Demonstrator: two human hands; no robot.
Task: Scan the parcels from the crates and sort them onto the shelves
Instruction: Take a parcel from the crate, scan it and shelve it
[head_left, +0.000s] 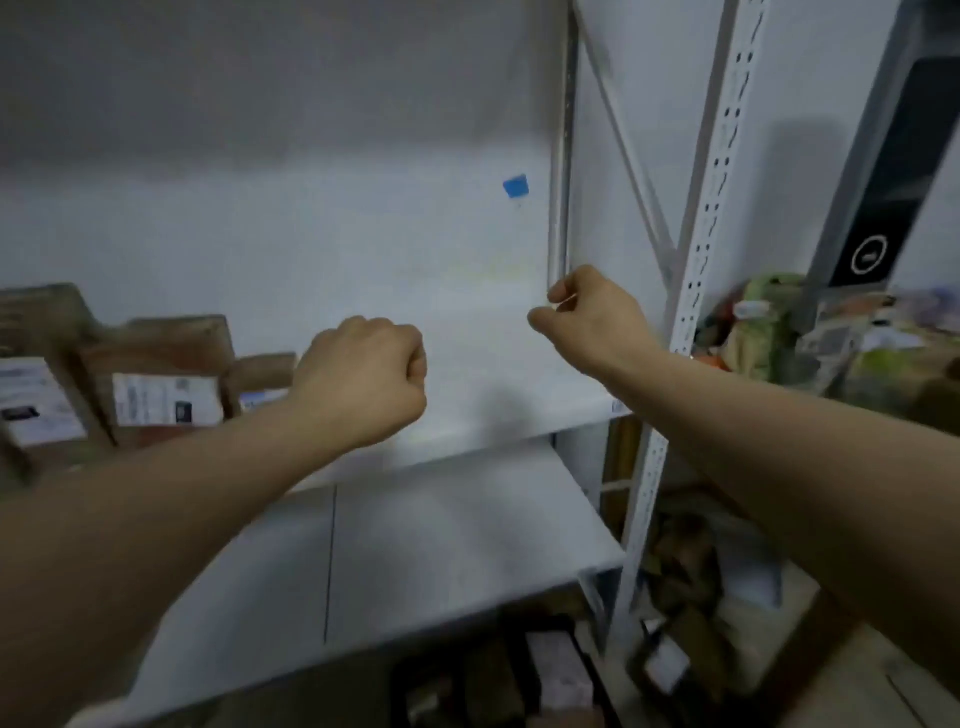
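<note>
Both my arms reach out over a white shelving unit. My left hand (363, 379) hangs above the upper white shelf (498, 384) with its fingers curled into a fist and nothing in it. My right hand (587, 317) is further right, by the shelf's grey rear post (561, 208), fingers curled, and it holds nothing that I can see. Several brown cardboard parcels (161, 384) with white labels stand on the left part of that shelf, apart from both hands. The picture is blurred.
A second white shelf (441, 545) lies below. The perforated white upright (696, 291) stands at the right. Beyond it are green and mixed packets (769, 332). More brown parcels (685, 571) and dark boxes (493, 675) sit low down. A blue tag (516, 186) sticks on the wall.
</note>
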